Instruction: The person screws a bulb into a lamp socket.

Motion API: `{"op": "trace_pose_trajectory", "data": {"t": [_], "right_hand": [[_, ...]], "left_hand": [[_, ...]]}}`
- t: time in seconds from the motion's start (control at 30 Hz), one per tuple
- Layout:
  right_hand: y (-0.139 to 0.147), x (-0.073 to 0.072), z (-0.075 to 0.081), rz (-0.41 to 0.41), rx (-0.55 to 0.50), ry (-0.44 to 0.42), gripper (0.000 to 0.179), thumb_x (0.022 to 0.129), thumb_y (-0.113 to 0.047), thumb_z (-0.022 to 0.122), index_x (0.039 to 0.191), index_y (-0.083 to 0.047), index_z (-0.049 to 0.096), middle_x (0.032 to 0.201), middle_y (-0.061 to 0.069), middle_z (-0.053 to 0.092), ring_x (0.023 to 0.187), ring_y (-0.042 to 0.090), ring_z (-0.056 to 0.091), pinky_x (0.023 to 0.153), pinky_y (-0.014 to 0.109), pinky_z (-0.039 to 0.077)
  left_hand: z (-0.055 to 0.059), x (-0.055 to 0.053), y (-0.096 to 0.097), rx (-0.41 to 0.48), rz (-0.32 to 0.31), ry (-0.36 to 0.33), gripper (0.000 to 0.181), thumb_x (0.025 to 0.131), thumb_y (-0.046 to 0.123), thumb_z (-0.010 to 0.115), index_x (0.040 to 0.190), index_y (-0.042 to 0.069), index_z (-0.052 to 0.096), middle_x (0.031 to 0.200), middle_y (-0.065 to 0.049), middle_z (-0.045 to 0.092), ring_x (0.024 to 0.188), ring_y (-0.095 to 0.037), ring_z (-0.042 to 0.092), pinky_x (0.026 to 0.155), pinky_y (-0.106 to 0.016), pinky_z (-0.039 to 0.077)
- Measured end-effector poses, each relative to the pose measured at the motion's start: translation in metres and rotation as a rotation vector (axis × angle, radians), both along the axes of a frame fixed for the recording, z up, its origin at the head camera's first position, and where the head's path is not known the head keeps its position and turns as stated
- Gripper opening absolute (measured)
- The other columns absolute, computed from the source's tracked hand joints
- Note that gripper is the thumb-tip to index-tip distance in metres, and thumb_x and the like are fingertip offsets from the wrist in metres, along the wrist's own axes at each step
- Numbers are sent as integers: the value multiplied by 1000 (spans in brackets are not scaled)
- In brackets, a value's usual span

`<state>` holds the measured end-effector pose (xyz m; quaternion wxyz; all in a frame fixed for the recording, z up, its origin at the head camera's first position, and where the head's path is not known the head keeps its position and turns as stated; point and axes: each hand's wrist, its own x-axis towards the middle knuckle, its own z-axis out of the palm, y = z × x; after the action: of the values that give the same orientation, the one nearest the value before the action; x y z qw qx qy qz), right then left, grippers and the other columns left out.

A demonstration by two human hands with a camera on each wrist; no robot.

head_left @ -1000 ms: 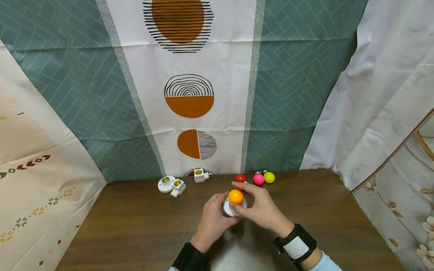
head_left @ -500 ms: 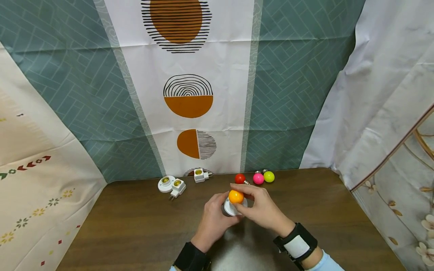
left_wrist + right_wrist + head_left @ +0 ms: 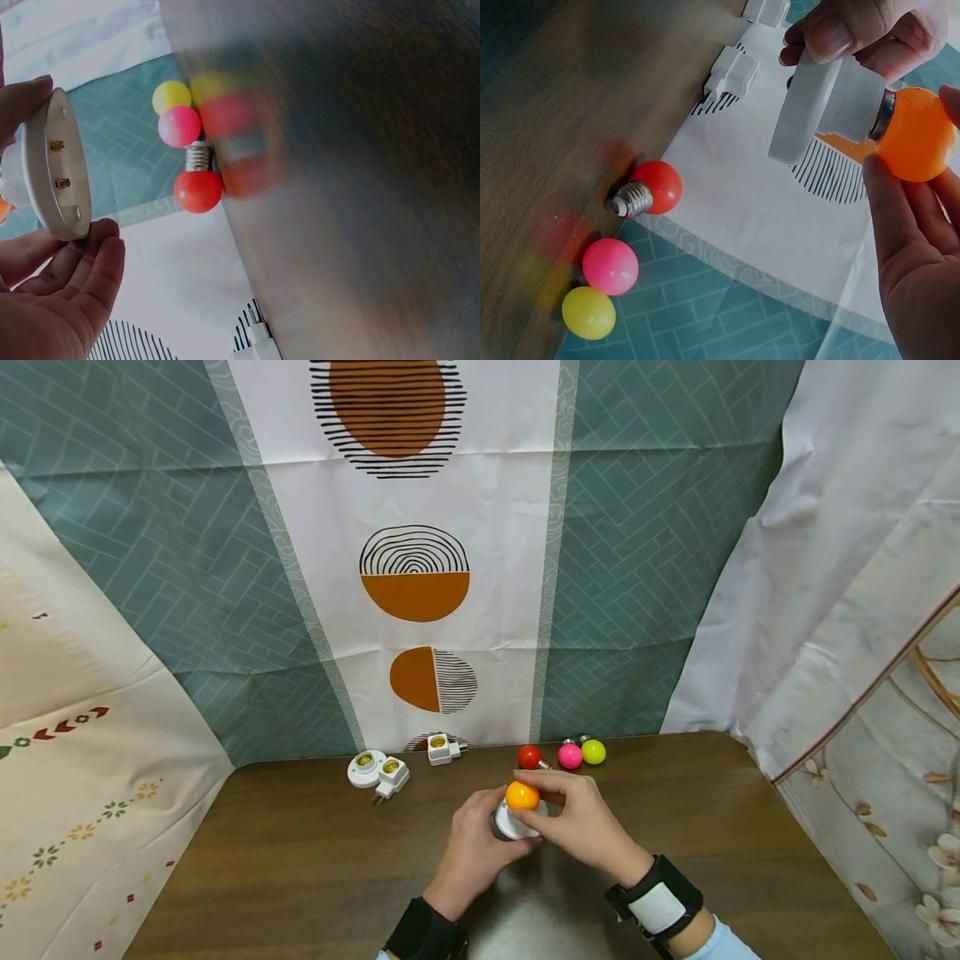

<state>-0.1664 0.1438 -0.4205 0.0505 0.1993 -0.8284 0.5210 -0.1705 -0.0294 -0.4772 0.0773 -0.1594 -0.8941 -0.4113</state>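
Note:
My left hand [image 3: 471,843] grips the rim of a round white lamp holder [image 3: 804,105] and keeps it above the table. An orange light bulb [image 3: 915,136] sits with its metal base in the holder's socket, a strip of metal still showing. Thumb and fingers of my right hand [image 3: 581,818] pinch the orange globe. In the left wrist view the holder's hollow underside [image 3: 69,169] faces the camera, with two brass screws inside.
At the table's back edge lie a red bulb [image 3: 529,756], a pink bulb [image 3: 570,755] and a yellow bulb [image 3: 593,752]. Further left are another round lamp holder [image 3: 360,774] and two plug-in sockets [image 3: 392,775], one of them [image 3: 441,749] apart. A patterned cloth [image 3: 420,693] hangs behind.
Both hands stay in nearly the same place around the holder and bulb. The right hand's fingers shift slightly on the orange bulb. The camera view drifts a little.

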Motion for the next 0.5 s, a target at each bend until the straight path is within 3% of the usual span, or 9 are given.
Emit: {"op": "trace_pose_trajectory", "data": {"t": [0.27, 0.5], "right_hand": [[-3, 0, -6, -29, 18, 82, 45, 73, -23, 80, 116, -25, 66, 115, -12, 65, 103, 8, 63, 84, 29, 53], [-2, -3, -2, 43, -10, 100, 53, 74, -15, 79, 122, -23, 60, 125, -8, 60, 114, 18, 59, 91, 36, 49]], "left_hand": [[-2, 1, -1, 25, 0, 0, 69, 65, 41, 82, 126, 22, 57, 113, 5, 59, 98, -11, 57, 84, -32, 50], [0, -1, -2, 22, 0, 22, 68, 64, 42, 83, 125, 23, 58, 110, 7, 60, 97, -10, 57, 85, -32, 50]]}}
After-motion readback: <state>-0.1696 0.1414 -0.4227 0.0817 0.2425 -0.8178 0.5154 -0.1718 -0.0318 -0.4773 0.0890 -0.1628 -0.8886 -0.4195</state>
